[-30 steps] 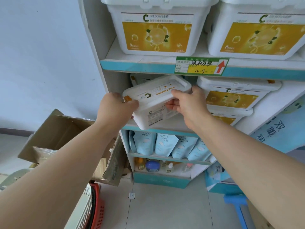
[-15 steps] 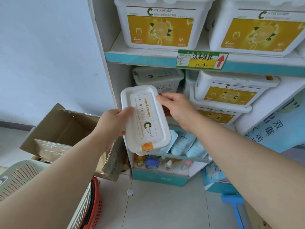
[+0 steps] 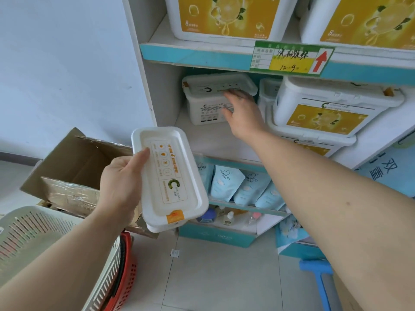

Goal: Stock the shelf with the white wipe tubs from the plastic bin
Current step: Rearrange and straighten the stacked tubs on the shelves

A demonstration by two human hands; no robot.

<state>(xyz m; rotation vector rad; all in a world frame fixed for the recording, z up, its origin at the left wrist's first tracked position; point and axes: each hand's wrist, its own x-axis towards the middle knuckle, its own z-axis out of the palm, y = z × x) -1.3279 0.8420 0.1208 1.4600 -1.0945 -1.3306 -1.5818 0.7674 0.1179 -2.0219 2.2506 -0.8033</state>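
Centre-left of frame: we see the left hand [image 3: 121,182] holding one white wipe tub [image 3: 169,178] lid-up, thumb across the lid's left edge, other fingers hidden underneath, so a one-hand clamp on the long side. The tub is in the air in front of the shelf [image 3: 202,140], not on it yet. The right hand [image 3: 243,113], centre of frame, holds nothing: fingers straight and spread at the front of a shelved tub [image 3: 208,102] at the back of the middle level; motion blur, so we cannot confirm contact. Plastic bin [image 3: 45,243] at lower left, contents out of view. Handling, our judgement: rigid moulded plastic, smooth and a bit slippery, with an orange latch [image 3: 175,216] at the near end; one hand carries it, so probably light to moderate. We'd take it by the two long sides below the lid rim, not by the latch, which might pop. The bare board in front of the shelved tub looks like the landing spot.
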